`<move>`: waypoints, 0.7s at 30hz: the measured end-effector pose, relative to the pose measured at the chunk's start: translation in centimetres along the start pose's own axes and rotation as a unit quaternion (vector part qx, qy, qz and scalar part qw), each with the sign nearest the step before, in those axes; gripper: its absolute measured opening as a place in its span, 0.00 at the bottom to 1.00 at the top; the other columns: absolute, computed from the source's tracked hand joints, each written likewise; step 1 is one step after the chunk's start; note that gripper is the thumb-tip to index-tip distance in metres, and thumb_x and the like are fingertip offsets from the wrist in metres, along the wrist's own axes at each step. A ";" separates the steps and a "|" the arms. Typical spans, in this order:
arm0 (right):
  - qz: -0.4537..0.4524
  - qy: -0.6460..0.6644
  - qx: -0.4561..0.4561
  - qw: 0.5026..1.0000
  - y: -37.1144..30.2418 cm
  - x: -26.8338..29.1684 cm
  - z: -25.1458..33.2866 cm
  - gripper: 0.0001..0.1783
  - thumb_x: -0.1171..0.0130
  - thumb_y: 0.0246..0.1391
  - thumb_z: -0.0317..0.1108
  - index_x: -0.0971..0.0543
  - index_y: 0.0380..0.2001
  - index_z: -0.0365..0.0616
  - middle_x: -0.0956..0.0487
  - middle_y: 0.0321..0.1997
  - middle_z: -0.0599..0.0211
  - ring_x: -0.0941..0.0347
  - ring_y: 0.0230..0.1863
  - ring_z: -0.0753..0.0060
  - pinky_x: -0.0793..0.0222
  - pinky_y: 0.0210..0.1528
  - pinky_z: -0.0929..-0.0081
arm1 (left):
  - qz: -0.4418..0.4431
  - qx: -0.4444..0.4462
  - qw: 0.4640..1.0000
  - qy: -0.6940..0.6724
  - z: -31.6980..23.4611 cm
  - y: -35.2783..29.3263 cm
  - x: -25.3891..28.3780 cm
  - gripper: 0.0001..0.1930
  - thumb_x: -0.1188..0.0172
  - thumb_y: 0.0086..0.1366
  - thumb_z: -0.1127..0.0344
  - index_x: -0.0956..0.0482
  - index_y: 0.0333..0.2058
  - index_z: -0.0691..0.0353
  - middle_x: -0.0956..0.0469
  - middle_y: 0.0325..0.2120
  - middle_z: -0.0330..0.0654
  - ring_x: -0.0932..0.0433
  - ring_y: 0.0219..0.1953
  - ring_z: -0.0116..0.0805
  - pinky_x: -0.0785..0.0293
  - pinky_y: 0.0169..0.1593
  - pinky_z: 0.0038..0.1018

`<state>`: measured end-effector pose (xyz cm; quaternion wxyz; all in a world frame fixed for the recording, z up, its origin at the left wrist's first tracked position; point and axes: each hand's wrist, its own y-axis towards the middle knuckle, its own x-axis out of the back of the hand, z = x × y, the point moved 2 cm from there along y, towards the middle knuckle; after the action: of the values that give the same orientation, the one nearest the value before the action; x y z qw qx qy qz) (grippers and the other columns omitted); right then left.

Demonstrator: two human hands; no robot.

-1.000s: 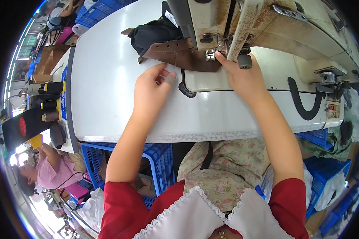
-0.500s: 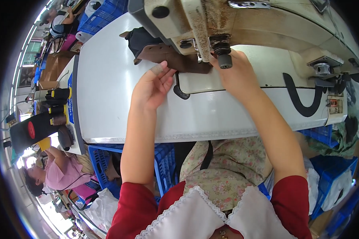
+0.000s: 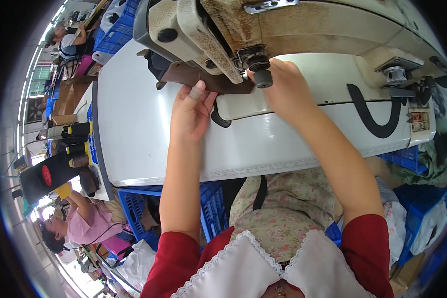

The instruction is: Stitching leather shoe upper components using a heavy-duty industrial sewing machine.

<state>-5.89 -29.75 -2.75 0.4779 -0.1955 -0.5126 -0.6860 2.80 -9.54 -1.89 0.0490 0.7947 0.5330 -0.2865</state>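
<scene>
A brown leather-like piece (image 3: 193, 74), joined to dark fabric (image 3: 157, 63), lies under the head of a sewing machine (image 3: 313, 30). My left hand (image 3: 191, 111) grips its near edge, thumb on top and other fingers partly beneath; a wrap of tape circles one digit. At the piece's right end, beside the needle area, is my right hand (image 3: 288, 92). Its fingers are curled, and the machine's dark knob (image 3: 263, 78) hides part of them, so what they hold cannot be made out. The needle itself is hidden by the machine head.
A curved black strip (image 3: 375, 116) lies on the white table (image 3: 149, 144) at right. Thread spools (image 3: 77, 130) stand beyond its left edge. Blue crates (image 3: 134, 206) sit below the table, another (image 3: 419, 208) at lower right. Other people (image 3: 92, 218) work at the left.
The view has shifted a little. A light-coloured lever on the machine head has swung away from its former upright position. Both hands stay at the brown piece, the left now slightly closer to the right.
</scene>
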 end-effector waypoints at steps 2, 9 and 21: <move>0.004 -0.005 0.002 1.000 0.0 -0.2 -0.1 0.15 0.42 0.51 0.28 0.18 0.43 0.46 0.22 0.47 0.71 0.27 0.51 0.69 0.32 0.53 0.64 | -0.030 -0.009 0.999 0.011 0.2 -0.2 -0.5 0.23 0.39 0.66 0.70 0.35 0.55 0.73 0.26 0.53 0.51 0.27 0.57 0.43 0.31 0.64 0.37; -0.007 0.003 0.005 1.000 0.0 0.0 0.1 0.14 0.42 0.51 0.28 0.18 0.43 0.47 0.22 0.46 0.72 0.27 0.50 0.70 0.32 0.52 0.64 | -0.192 -0.058 0.972 0.118 0.6 -1.2 -1.2 0.15 0.36 0.64 0.68 0.29 0.43 0.69 0.21 0.40 0.46 0.20 0.40 0.34 0.20 0.48 0.30; -0.017 -0.014 0.001 1.000 0.0 -0.7 -0.1 0.11 0.42 0.50 0.28 0.17 0.38 0.46 0.21 0.47 0.75 0.27 0.49 0.72 0.30 0.52 0.66 | -0.161 -0.051 0.982 0.087 0.5 -1.8 -1.3 0.20 0.31 0.59 0.70 0.30 0.45 0.70 0.22 0.39 0.44 0.21 0.37 0.32 0.22 0.43 0.24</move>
<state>-5.55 -29.50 -3.29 0.4590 -0.1956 -0.5232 -0.6908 0.68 -10.06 -1.22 -0.0040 0.7171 0.6697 -0.1929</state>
